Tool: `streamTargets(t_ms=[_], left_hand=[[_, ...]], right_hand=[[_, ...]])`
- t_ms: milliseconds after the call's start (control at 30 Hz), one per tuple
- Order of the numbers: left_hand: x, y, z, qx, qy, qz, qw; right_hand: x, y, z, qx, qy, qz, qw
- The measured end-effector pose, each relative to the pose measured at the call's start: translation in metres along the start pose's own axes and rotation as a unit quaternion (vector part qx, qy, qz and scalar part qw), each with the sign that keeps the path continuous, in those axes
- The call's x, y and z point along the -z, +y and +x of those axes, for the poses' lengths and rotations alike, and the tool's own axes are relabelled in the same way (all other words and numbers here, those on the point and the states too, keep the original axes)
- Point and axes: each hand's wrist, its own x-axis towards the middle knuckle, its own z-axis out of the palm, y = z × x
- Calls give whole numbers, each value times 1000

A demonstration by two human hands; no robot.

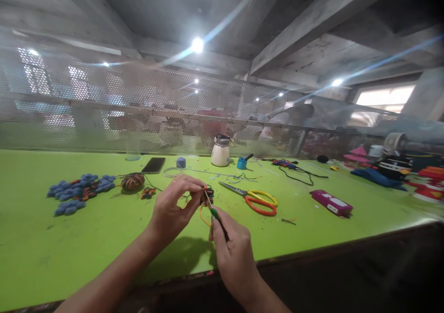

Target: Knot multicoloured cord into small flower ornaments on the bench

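My left hand [175, 202] pinches a small crocheted piece [209, 195] of dark, multicoloured yarn above the table. In my right hand [233, 246] is a crochet hook [215, 213] with a green handle, its metal shaft reaching up to the piece at my left fingertips. An orange strand hangs below the piece. To the left lie a ball of variegated yarn [132, 182], a small orange-and-dark crocheted flower [148, 192] and a cluster of blue crocheted flowers [69, 190]. Scissors [261, 202] with orange and yellow handles rest just right of my hands.
On the green table [114, 243] lie a black phone [153, 165], a purple packet [332, 203] and a glue gun [285, 164] with its cord. A cream bottle [221, 152] and a blue pot [242, 163] stand farther back. Behind them rises a perforated metal screen [156, 114].
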Motion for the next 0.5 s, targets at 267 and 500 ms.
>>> streamTargets(t_ms=[267, 500], left_hand=[[-1, 4, 1, 3, 2, -10, 1000], [-1, 3, -2, 38, -18, -73, 996]], right_hand=[[-6, 3, -6, 17, 30, 5, 999], [1, 4, -3, 33, 14, 6, 999]])
